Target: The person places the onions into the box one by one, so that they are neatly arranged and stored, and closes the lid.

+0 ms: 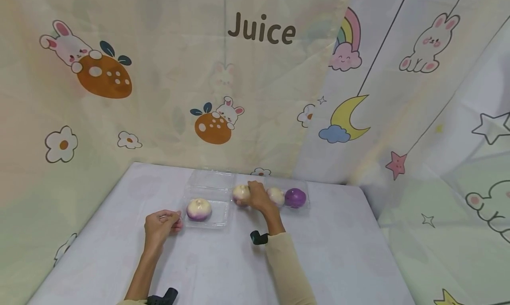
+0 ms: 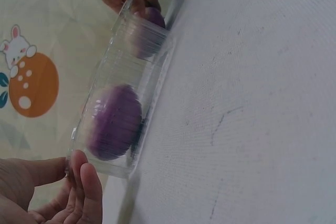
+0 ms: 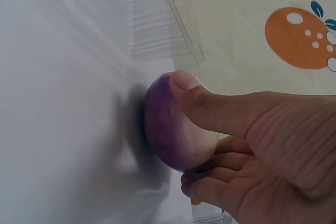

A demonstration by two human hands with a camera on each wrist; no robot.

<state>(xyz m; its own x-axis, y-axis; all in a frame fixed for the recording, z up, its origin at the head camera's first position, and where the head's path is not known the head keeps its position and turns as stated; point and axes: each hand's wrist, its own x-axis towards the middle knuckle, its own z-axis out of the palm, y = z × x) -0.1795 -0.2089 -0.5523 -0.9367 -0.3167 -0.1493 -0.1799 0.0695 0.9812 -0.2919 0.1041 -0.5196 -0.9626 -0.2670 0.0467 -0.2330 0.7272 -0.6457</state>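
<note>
My left hand [image 1: 159, 225] pinches the left rim of a clear plastic clamshell box [image 2: 118, 170] between thumb and fingers. Inside that box sits one white-and-purple turnip [image 1: 198, 210], purple side down. To the right of the box, my right hand [image 1: 259, 198] grips another turnip [image 3: 170, 119], thumb on its near side and fingers curled beneath it. In the right wrist view this turnip is close over the white tabletop, its shadow beside it.
Behind the right hand, a second clear container [image 1: 307, 202] holds a pale turnip [image 1: 276, 196] and a purple one [image 1: 295, 198]. The open lid [image 1: 211, 179] of the first box lies toward the back. A printed curtain [image 1: 167, 75] hangs behind the white table [image 1: 334, 252].
</note>
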